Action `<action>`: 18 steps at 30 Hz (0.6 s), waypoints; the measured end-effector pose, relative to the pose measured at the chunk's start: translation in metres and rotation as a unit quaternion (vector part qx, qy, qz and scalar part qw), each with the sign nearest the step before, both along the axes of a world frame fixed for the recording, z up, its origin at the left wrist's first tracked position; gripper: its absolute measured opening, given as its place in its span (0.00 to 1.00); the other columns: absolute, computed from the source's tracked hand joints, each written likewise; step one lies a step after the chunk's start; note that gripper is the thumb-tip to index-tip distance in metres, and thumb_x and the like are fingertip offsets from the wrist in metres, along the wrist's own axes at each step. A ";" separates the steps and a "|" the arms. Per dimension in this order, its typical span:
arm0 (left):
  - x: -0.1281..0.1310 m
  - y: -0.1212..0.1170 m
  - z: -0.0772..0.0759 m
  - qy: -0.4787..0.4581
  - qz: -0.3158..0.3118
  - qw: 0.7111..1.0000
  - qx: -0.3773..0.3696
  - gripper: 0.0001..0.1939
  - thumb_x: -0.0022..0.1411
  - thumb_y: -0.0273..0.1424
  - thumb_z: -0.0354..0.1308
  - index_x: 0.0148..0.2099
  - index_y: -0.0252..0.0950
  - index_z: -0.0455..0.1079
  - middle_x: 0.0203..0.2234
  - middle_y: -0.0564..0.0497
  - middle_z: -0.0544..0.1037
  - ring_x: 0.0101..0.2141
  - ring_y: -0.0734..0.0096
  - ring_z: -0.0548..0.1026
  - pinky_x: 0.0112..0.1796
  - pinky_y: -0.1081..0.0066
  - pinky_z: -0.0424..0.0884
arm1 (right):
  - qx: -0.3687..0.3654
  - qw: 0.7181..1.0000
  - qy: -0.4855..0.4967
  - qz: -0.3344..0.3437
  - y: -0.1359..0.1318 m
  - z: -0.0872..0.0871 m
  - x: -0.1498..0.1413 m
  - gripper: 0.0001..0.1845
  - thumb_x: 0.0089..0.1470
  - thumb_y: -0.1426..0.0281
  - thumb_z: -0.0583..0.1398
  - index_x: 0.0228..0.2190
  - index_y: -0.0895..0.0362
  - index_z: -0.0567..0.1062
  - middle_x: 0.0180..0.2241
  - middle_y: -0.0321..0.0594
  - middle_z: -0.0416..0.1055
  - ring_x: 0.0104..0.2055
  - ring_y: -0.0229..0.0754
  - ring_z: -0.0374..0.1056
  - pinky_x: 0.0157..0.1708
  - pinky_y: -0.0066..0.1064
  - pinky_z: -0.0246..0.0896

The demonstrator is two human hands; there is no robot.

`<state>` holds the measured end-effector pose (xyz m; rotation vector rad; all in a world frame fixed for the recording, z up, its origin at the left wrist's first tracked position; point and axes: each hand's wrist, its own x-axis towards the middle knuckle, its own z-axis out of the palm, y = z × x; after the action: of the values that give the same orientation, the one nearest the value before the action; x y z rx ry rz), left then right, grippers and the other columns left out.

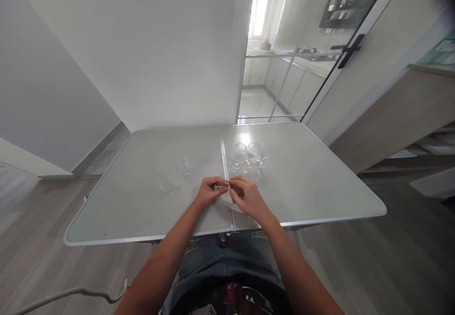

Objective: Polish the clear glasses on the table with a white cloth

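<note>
My left hand (210, 190) and my right hand (248, 195) meet over the middle of the table, near its front edge. Fingertips and thumbs of both are pinched together and almost touch. What they pinch is too small to make out. Beneath them shows part of a pale, rounded thing (232, 206), mostly covered by the hands; its kind is unclear. Just beyond my right hand stand several clear stemmed glasses (240, 150), close together. To the left of my left hand are a clear glass (185, 165) and another faint clear glass (168, 190), apart from each other.
The pale folding table (313, 187) has a metal rim and a seam across its middle. Behind it is a white wall (170, 59), with a glass door (277, 82) at right. Wooden shelves (401, 115) stand farther right. A white cable (78, 290) hangs at lower left.
</note>
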<state>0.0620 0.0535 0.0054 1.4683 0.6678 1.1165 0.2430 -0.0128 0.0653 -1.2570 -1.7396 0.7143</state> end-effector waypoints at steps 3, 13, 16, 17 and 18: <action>0.000 0.000 -0.002 0.013 0.025 1.000 0.012 0.11 0.52 0.36 0.72 0.36 0.35 0.81 0.30 0.47 0.81 0.31 0.69 0.74 0.36 0.70 0.69 | -0.033 0.999 -0.012 -0.001 -0.003 0.000 -0.008 0.11 0.54 0.61 0.64 0.38 0.53 0.79 0.39 0.42 0.77 0.38 0.45 0.71 0.40 0.36 0.65; 0.005 0.000 0.008 -0.084 -0.023 0.996 0.000 0.41 0.47 0.46 0.74 0.61 0.40 0.67 0.56 0.40 0.71 0.42 0.66 0.72 0.42 0.70 0.68 | -0.070 0.976 0.201 -0.052 -0.001 0.008 0.003 0.13 0.57 0.58 0.63 0.33 0.53 0.82 0.39 0.43 0.79 0.39 0.48 0.74 0.39 0.38 0.68; 0.009 -0.002 0.007 -0.103 -0.106 0.988 -0.036 0.48 0.42 0.52 0.73 0.62 0.38 0.65 0.56 0.36 0.70 0.51 0.55 0.72 0.47 0.65 0.69 | -0.049 0.966 0.243 -0.070 -0.005 0.034 0.008 0.14 0.57 0.57 0.63 0.34 0.54 0.82 0.39 0.43 0.79 0.40 0.48 0.74 0.39 0.38 0.69; 0.010 -0.003 0.006 -0.103 -0.135 0.984 -0.047 0.49 0.41 0.53 0.73 0.62 0.36 0.66 0.54 0.36 0.73 0.51 0.52 0.72 0.47 0.64 0.69 | -0.027 0.968 0.236 -0.085 -0.006 0.044 0.010 0.13 0.56 0.58 0.64 0.33 0.54 0.82 0.39 0.42 0.79 0.40 0.48 0.74 0.39 0.38 0.70; 0.010 -0.004 0.005 -0.102 -0.160 0.980 -0.054 0.48 0.41 0.53 0.73 0.60 0.35 0.67 0.51 0.36 0.74 0.51 0.51 0.72 0.47 0.63 0.69 | -0.003 0.969 0.225 -0.098 -0.006 0.053 0.011 0.12 0.56 0.58 0.64 0.32 0.53 0.82 0.39 0.42 0.79 0.40 0.47 0.74 0.39 0.37 0.70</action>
<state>0.0721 0.0500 0.0106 1.2928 0.3301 0.9475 0.2535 -0.0193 0.1187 -1.1448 -1.2268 0.8142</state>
